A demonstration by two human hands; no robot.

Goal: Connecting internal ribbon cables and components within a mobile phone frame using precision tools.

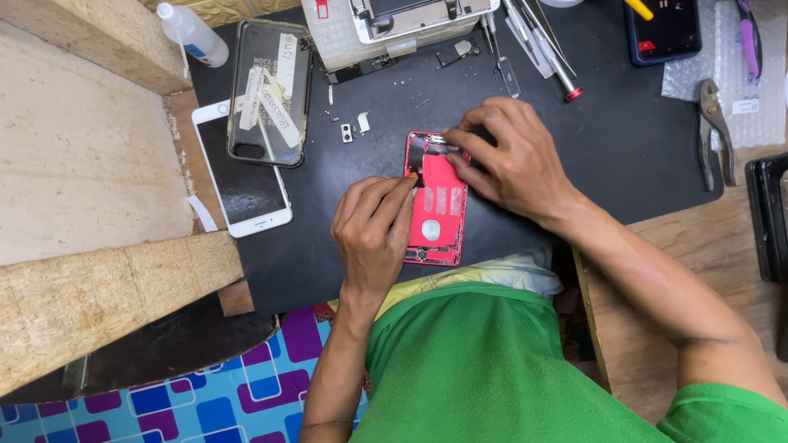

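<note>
A green shirt (501, 369) is filling the bottom of the frame, nearest the camera. Above it a black tabletop (624, 139) is carrying the work. At the centre a red phone shell (437, 215) is lying flat, its open inside facing up. The right hand (509, 160) is pressing curled fingers on the shell's top end, and the left hand (373, 230) is pinching at its left edge. In the upper left a white phone (246, 193) is lying beside a clear case (269, 90).
</note>
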